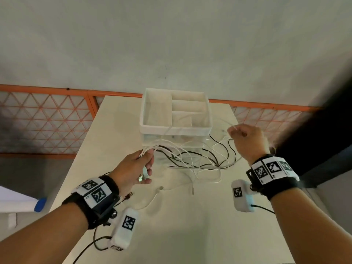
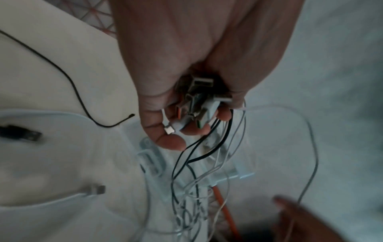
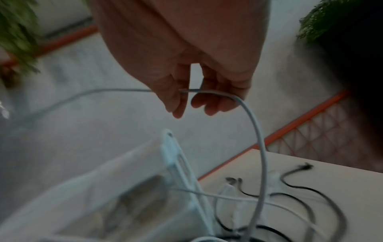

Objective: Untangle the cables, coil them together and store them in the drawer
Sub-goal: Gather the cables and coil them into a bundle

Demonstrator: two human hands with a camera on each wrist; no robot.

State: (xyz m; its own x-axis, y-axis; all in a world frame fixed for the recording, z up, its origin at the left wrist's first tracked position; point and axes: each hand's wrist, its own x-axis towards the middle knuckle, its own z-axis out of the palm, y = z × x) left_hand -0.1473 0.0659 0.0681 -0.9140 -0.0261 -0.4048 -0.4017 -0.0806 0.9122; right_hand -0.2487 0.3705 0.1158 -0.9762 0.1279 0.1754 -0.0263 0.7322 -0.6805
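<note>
Nearest, the person's left hand point(image 1: 135, 169) clenched a bunch of plug ends of thin white and black cables point(image 1: 194, 159), whose limp, light, snag-prone loops hung before the white plastic drawer unit point(image 1: 176, 128). Their right hand point(image 1: 245, 139) pinched one white strand point(image 3: 257, 131); gripping near the plugs seemed safest.

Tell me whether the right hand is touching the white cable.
Touching. The right wrist view shows the right hand pinching the white cable between thumb and fingers, with no gap.
</note>
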